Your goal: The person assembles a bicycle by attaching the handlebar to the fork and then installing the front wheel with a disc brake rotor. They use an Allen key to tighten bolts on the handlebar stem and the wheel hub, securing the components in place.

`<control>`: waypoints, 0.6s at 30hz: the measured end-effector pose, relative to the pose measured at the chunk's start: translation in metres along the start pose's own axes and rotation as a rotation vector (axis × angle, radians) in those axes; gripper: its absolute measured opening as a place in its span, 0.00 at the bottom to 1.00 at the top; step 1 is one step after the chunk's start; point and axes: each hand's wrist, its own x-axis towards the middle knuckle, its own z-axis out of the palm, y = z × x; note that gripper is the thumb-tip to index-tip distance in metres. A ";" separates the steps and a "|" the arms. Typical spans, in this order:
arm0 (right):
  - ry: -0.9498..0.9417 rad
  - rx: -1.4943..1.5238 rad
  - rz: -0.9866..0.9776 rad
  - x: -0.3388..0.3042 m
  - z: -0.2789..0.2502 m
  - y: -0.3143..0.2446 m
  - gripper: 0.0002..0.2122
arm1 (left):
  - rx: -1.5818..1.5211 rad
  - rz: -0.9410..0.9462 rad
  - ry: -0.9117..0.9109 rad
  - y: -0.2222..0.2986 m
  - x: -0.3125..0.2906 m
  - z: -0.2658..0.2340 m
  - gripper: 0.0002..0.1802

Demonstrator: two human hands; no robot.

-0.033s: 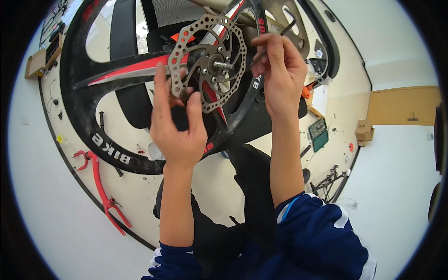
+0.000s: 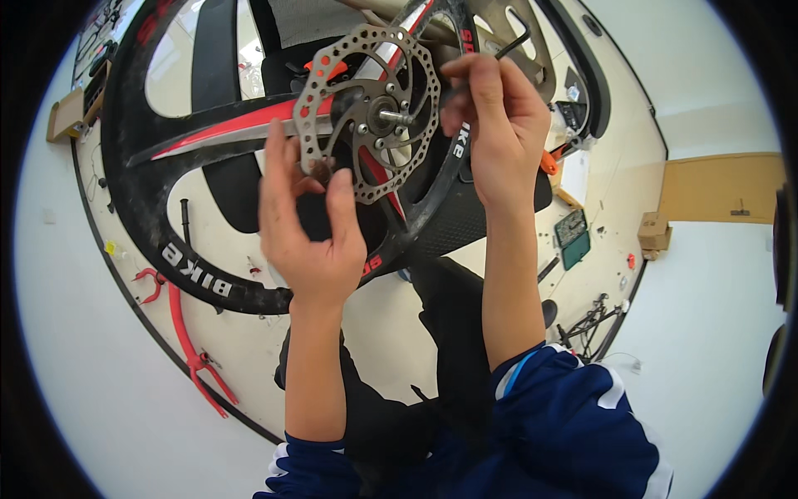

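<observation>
A black bicycle wheel [image 2: 125, 158] with red and silver spokes lies tilted in front of me. Bolted around its hub is a perforated metal brake disc [image 2: 312, 104], and a threaded axle [image 2: 401, 119] sticks out of the middle. My left hand [image 2: 312, 241] is at the disc's lower left edge, thumb and fingers spread around it; whether they touch the metal is unclear. To the right of the disc, my right hand [image 2: 503, 137] pinches a dark L-shaped hex key [image 2: 517, 43]. Its bent end rises above my fingers, while blur hides the other end.
Beneath the wheel is a black padded seat [image 2: 440, 241]. A red bicycle fork [image 2: 177, 312] lies on the floor at left. Right of me are an orange-handled tool [image 2: 549, 162], a green case [image 2: 573, 249], dark bike parts [image 2: 590, 320] and a cardboard box [image 2: 654, 231].
My left hand has shifted slightly left and down from the disc. The right hand has moved a little up and left with the hex key. The view has shifted slightly.
</observation>
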 end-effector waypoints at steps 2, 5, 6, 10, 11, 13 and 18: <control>0.028 0.012 -0.031 0.003 0.010 -0.005 0.13 | 0.145 0.137 0.064 0.006 0.006 -0.005 0.31; 0.046 0.021 -0.042 0.002 0.014 0.001 0.11 | 0.380 0.320 0.061 0.028 0.019 -0.016 0.22; 0.050 0.037 -0.046 0.002 0.014 0.005 0.11 | 0.381 0.348 0.022 0.036 0.027 -0.015 0.21; 0.067 0.101 -0.058 0.002 0.019 0.012 0.09 | 0.378 0.332 -0.205 0.048 0.074 0.013 0.12; 0.041 0.040 -0.071 0.002 0.017 0.013 0.06 | 0.332 0.350 -0.241 0.045 0.083 0.017 0.14; 0.021 -0.056 -0.172 0.003 0.018 0.012 0.04 | 0.307 0.285 -0.286 0.051 0.090 0.019 0.13; -0.106 -0.314 -0.423 -0.001 0.007 0.007 0.07 | 0.187 0.389 -0.378 0.049 0.089 0.033 0.16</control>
